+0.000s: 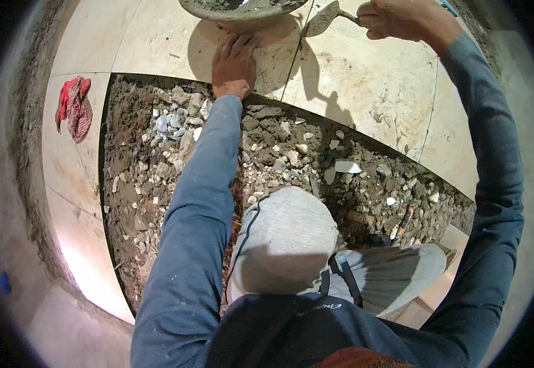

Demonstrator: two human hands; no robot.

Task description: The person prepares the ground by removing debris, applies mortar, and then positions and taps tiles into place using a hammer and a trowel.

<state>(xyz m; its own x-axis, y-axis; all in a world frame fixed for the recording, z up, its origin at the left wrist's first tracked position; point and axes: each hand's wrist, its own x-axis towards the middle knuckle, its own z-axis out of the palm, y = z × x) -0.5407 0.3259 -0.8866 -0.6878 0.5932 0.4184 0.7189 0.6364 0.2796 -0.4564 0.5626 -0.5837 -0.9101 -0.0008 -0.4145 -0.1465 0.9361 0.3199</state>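
Note:
My left hand [234, 69] rests on a cream floor tile [156, 37] with its fingers stretched out, close to the tile's near edge. Just beyond its fingertips stands a grey pan [242, 24] with wet-looking mortar in it, cut off by the top of the view. My right hand [392, 18] grips the handle of a trowel [322, 19] at the upper right. The trowel's mortar-smeared blade points left and hangs over the tiles beside the pan, casting a shadow.
Below the tiles lies a bed of rubble [273, 141] with broken stone and soil, where my knee [285, 239] is. A red checked cloth [76, 110] lies on the left tiles. An orange and black tool [400, 227] sits in the rubble at right. Bare soil borders the tiles.

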